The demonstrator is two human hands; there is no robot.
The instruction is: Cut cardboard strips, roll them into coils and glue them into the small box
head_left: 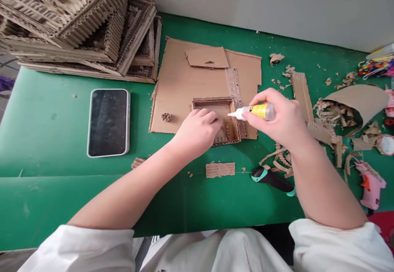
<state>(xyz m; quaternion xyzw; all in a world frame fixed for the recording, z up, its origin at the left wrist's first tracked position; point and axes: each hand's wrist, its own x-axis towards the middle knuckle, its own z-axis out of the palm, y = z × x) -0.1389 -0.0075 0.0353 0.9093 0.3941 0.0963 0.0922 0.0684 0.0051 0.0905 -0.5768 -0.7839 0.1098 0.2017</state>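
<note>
Green table, brown ridged cardboard frame, yellow-labelled white glue bottle, pink glue gun.

left grip: curled, palm down | right grip: pinched closed

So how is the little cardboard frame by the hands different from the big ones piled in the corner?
The small cardboard frame lies alone, flat on a cardboard sheet, while the big frames sit stacked and tilted on each other. The small frame is far smaller than the big frames. The left hand rests on the small frame and the right hand points a glue bottle at it; nobody touches the big frames. Both are brown corrugated cardboard.
</note>
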